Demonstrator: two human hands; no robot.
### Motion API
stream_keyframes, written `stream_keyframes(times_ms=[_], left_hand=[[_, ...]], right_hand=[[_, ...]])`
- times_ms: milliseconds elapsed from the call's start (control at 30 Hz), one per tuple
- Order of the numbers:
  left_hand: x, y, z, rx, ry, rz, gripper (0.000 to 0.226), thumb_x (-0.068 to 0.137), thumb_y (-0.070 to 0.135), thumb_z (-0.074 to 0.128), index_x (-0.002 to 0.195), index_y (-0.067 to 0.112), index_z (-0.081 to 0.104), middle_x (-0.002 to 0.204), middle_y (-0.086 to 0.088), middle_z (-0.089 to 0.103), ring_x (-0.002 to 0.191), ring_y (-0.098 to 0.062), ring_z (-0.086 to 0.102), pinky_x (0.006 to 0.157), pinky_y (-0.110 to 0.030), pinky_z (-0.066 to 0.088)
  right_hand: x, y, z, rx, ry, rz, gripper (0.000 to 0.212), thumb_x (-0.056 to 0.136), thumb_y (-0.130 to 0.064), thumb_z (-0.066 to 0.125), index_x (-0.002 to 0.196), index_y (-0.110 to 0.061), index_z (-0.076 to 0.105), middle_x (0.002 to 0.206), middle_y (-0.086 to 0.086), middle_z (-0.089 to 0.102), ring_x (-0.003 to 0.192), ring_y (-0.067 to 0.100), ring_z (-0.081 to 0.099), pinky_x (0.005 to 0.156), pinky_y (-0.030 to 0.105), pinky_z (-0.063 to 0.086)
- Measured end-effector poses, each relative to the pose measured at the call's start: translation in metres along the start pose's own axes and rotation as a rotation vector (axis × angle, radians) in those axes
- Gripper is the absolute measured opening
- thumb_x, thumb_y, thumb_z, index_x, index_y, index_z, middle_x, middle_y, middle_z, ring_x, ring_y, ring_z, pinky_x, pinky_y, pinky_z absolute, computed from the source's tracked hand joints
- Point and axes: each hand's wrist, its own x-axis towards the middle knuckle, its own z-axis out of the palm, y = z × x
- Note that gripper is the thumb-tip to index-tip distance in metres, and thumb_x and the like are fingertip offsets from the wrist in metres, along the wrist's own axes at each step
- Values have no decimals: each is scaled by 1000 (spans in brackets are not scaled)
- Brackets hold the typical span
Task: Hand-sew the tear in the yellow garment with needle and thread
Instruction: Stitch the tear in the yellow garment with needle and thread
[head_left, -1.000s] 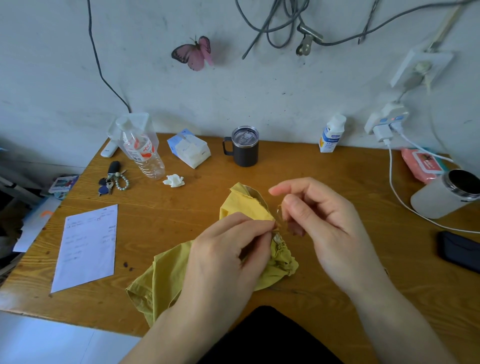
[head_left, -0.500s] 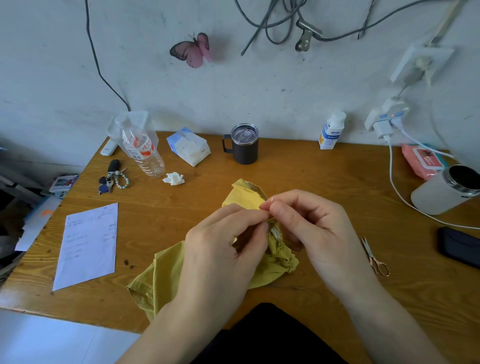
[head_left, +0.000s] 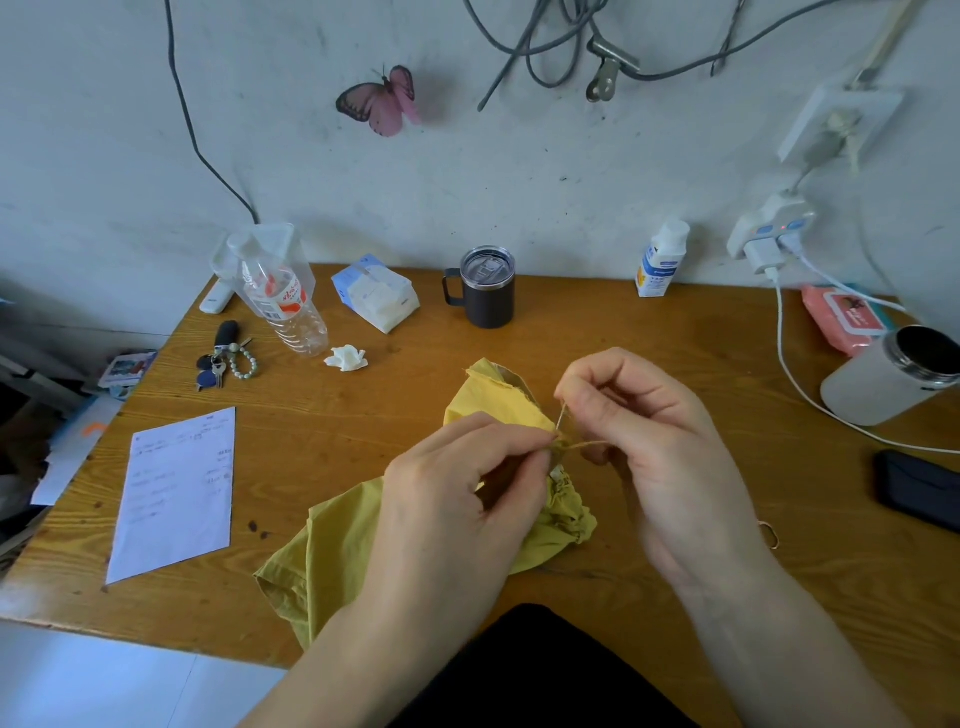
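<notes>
A crumpled yellow garment (head_left: 337, 551) lies on the wooden table (head_left: 649, 353) in front of me. My left hand (head_left: 462, 499) pinches a fold of the garment between thumb and fingertips, just above the cloth. My right hand (head_left: 660, 441) is beside it, fingers curled, pinching a yellow thread (head_left: 582, 445) that runs from the pinched fold to its fingers. The needle itself is too small to make out. The tear is hidden under my fingers.
At the back stand a plastic bottle (head_left: 283, 301), a tissue pack (head_left: 376, 299), a dark mug (head_left: 485, 293) and a white bottle (head_left: 660, 265). Keys (head_left: 223, 358) and a paper sheet (head_left: 176, 488) lie left. A white tumbler (head_left: 883, 379), cable and phone (head_left: 917, 488) are right.
My right hand has drawn a little to the right and up from the left hand, showing a short length of thread between them. The scissors seen half a second ago are now mostly hidden behind my right wrist.
</notes>
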Motion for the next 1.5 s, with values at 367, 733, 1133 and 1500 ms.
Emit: stream_keyframes(times_ms=[367,733,1133,1500], left_hand=[[1,-2,0,-14,-10,-36,19,80,4,70,89,21,75,77,18,65,78,-2,61,64,-7,47],[5,1,-1,-2,-22,-13,14,79,14,63,84,18,75,74,16,65,75,-1,60,62,-6,45],[8,6,8,29,30,2,12,76,10,63,78,17,72,68,16,59,69,1,55,58,-6,40],[0,4,9,-213,-42,-171,23,81,7,67,76,29,71,75,18,69,69,4,61,59,-4,42]], right_hand=[[2,-2,-2,-82,-115,90,10,76,-26,59,67,-28,63,72,-6,52,64,3,43,58,11,36],[2,2,9,130,8,5,13,75,-11,56,66,-21,57,70,-8,49,66,7,41,62,14,37],[-6,1,23,123,34,19,26,88,-20,45,63,-26,53,68,-6,49,68,7,44,63,18,41],[6,-12,18,419,83,147,36,91,-14,46,59,-26,58,68,-9,56,63,6,42,59,21,31]])
